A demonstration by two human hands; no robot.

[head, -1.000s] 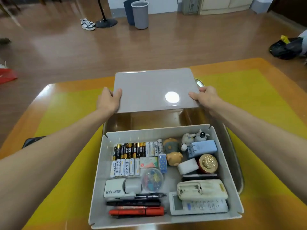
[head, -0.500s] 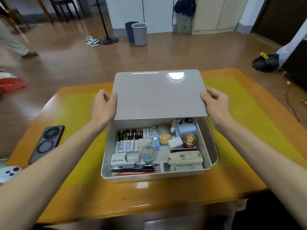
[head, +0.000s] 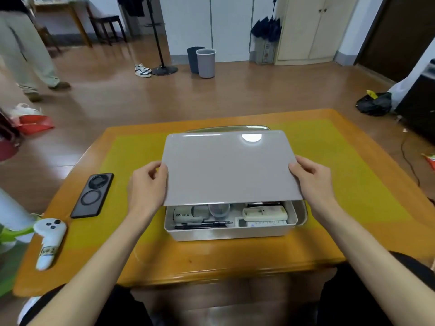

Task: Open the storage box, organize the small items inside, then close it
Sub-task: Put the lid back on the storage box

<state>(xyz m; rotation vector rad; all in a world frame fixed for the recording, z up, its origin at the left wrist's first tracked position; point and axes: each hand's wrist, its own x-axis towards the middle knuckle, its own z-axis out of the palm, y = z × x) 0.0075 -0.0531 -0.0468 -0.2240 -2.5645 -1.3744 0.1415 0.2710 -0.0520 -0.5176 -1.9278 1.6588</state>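
From the head view, we hold the grey lid by its two side edges over the storage box, which sits on the yellow mat in the middle of the bench. Our left hand pinches the lid's left edge, thumb on top and fingers curled beneath; our right hand pinches the right edge the same way. The lid covers most of the box and leaves only the near strip uncovered. In that strip we see a white case marked MINI FAN at the left, a clear round container just beside it, two dark pens lying along the front wall, a cream remote control to the right and a flat white device in front of it (the items farther back are hidden by the lid). Behind the lid a shiny metal rim shows, and more of it shows at the box's right side. On the bench's left part a dark phone lies flat, well apart from the box, and nearer the bench's corner rests a white controller. On the floor beyond the bench stand two bins, near a pair of sneakers.
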